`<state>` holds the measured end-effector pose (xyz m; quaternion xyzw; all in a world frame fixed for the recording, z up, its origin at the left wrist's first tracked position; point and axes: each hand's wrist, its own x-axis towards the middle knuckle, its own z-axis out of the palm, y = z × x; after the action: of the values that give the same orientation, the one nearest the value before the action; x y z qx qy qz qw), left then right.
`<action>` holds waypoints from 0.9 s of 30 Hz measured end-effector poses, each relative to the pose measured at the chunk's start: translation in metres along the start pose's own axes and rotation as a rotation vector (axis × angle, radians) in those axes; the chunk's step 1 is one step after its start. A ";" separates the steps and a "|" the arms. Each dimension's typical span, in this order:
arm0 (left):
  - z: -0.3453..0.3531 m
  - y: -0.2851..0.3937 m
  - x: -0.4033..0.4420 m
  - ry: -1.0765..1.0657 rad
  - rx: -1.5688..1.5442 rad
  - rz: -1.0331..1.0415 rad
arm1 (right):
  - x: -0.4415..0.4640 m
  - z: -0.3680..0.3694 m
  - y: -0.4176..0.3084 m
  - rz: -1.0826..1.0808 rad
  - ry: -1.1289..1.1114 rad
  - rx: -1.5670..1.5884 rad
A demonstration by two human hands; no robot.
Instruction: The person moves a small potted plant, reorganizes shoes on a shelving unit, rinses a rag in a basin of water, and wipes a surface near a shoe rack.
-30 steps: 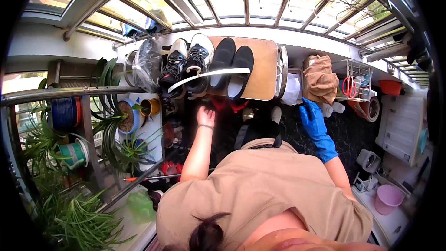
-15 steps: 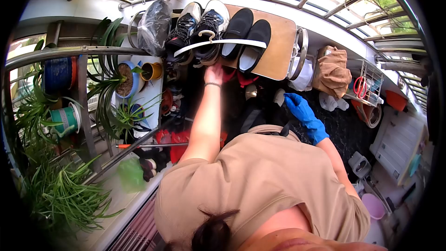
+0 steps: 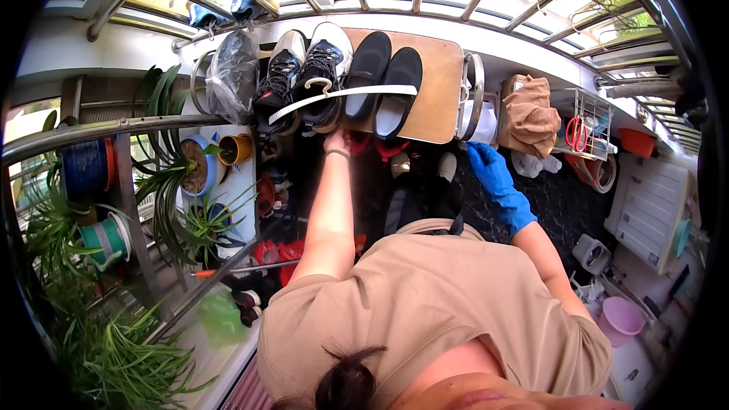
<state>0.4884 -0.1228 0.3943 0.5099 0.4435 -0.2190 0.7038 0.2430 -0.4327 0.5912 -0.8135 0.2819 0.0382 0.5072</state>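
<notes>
A wooden board (image 3: 437, 99) with curved metal bars at its ends bears a pair of black-and-white sneakers (image 3: 325, 61) and a pair of black slip-on shoes (image 3: 367, 68). Across the shoes lies a white clothes hanger (image 3: 349, 94). My bare left hand (image 3: 339, 140) is at the board's front edge, below the sneakers; its fingers are largely hidden there. My right hand (image 3: 490, 173), in a blue rubber glove, reaches up beside the board's right front corner, near the metal bar (image 3: 477, 95). Its fingers are stretched out, and I see nothing in them.
Potted plants (image 3: 201, 163) and a metal railing (image 3: 91, 130) stand on the left. A grey plastic bag (image 3: 231, 76) hangs by the board. To the right are a brown cloth bundle (image 3: 529, 114), a wire basket (image 3: 591, 125) with red scissors (image 3: 575, 134), and a pink bucket (image 3: 621, 319).
The view has tilted, so the board and shoes sit lower and further left. My gloved right hand has moved up closer to the board's corner. My left hand stays at its front edge.
</notes>
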 end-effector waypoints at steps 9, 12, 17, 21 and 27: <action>-0.016 0.000 -0.027 -0.170 0.065 0.050 | 0.031 0.000 0.006 -0.124 0.146 -0.053; -0.013 -0.005 -0.035 -0.117 0.029 0.037 | 0.036 -0.001 0.012 -0.177 0.193 -0.118; -0.017 -0.014 -0.019 -0.087 -0.040 0.076 | 0.033 -0.009 -0.003 -0.071 0.055 -0.017; -0.029 -0.012 -0.019 -0.173 0.001 0.147 | 0.022 -0.027 -0.017 -0.165 0.103 0.046; -0.076 -0.009 -0.062 -0.113 0.392 0.142 | -0.031 -0.053 0.043 -0.140 0.355 -0.163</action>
<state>0.4194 -0.0660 0.4350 0.6539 0.3151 -0.2794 0.6286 0.1840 -0.4792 0.5930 -0.8633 0.3057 -0.1184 0.3836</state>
